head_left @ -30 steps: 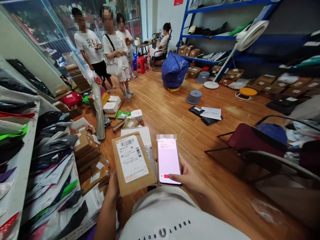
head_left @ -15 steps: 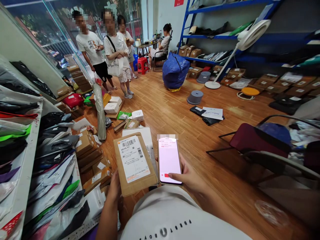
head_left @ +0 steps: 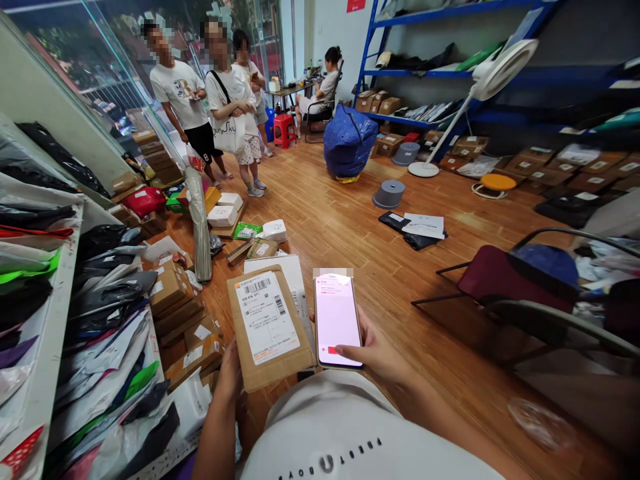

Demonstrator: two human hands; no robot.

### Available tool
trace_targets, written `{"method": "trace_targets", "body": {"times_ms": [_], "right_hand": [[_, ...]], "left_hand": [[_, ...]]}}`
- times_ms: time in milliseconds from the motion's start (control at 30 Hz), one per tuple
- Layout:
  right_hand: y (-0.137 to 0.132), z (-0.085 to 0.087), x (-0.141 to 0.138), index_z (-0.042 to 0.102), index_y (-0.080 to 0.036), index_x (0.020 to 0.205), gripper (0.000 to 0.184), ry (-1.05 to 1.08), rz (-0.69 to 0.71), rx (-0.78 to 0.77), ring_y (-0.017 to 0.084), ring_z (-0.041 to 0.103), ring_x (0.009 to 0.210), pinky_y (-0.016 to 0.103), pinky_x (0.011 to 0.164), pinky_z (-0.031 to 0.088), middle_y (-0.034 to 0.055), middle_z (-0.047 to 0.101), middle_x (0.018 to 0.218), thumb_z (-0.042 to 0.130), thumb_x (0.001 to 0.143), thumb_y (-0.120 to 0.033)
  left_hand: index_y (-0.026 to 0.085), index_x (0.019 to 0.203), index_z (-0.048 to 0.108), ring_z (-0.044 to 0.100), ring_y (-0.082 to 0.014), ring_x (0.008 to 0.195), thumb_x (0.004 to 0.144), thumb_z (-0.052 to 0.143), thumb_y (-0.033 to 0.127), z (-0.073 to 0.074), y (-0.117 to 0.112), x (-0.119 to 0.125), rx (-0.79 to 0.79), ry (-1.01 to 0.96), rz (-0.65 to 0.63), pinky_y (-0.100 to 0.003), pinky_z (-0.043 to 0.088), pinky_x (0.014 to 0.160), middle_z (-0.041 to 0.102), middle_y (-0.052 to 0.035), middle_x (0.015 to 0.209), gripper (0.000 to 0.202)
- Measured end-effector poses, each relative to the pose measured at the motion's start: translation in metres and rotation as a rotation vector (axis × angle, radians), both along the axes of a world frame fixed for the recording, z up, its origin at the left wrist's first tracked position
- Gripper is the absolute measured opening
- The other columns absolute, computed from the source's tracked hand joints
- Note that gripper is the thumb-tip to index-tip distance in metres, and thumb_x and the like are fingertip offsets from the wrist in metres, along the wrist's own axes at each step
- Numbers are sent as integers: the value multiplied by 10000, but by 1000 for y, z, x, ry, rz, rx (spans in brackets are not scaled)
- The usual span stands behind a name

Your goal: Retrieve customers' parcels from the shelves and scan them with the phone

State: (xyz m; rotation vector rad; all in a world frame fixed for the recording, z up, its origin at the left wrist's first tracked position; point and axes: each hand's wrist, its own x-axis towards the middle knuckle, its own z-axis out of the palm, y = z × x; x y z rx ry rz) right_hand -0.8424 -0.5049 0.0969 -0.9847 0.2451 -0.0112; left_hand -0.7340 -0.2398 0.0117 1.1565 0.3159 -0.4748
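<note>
My left hand (head_left: 231, 368) grips the lower left edge of a brown cardboard parcel (head_left: 300, 357) with a white shipping label (head_left: 270, 327); most of its fingers are hidden behind it. Just right of the parcel, my right hand (head_left: 373, 347) is wrapped round a smartphone (head_left: 339, 320). Its thumb rests on the lit screen, over a red button near the bottom. Behind the parcel, partly covered by it, lies a flat white package (head_left: 299, 283) with a barcode.
Left of me, a white shelf (head_left: 65, 280) is packed with bagged parcels. Boxes (head_left: 173, 287) line the floor. Several people stand or sit ahead. A grey stool (head_left: 389, 195), black packages (head_left: 417, 240), a fan (head_left: 425, 169) and a dark red chair (head_left: 510, 283) stand or lie on the right.
The view has shifted very slightly. Both hands keep the parcel and the smartphone in nearly the same place.
</note>
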Motion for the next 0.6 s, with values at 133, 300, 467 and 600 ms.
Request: {"method": "trace_targets", "body": {"times_ms": [133,300,467,600], "right_hand": [[0,0,1,457,-272,1280,782,2,5,5,325,592,1202,488,930,508,115,659,1272,872,619,-231],[-1,-3,1,450,-276,1288,791,3,5,8,326,593,1201,481,914,517,114,659,1272,871,620,-225],[-3,-4,1,459,-270,1290,790,-15,12,-4,310,602,1185,471,951,490,105,663,1265,869,616,-236],[-3,-3,0,478,-272,1300,812,10,1,66,310,619,1150,451,915,513,96,674,1244,870,591,-223]], "left_hand": [[172,909,749,714,-290,817,549,863,518,0,0,1,20,-3,3,-372,590,774,761,-78,883,512],[179,911,750,714,-292,835,537,867,512,0,-2,3,52,-21,1,-364,587,780,761,-71,902,515],[190,899,749,694,-339,929,542,845,544,2,-4,2,86,-23,-12,-407,568,847,757,-70,890,512],[188,889,739,688,-350,936,525,851,539,7,-7,1,110,-16,-13,-433,563,857,754,-73,885,518]]}}
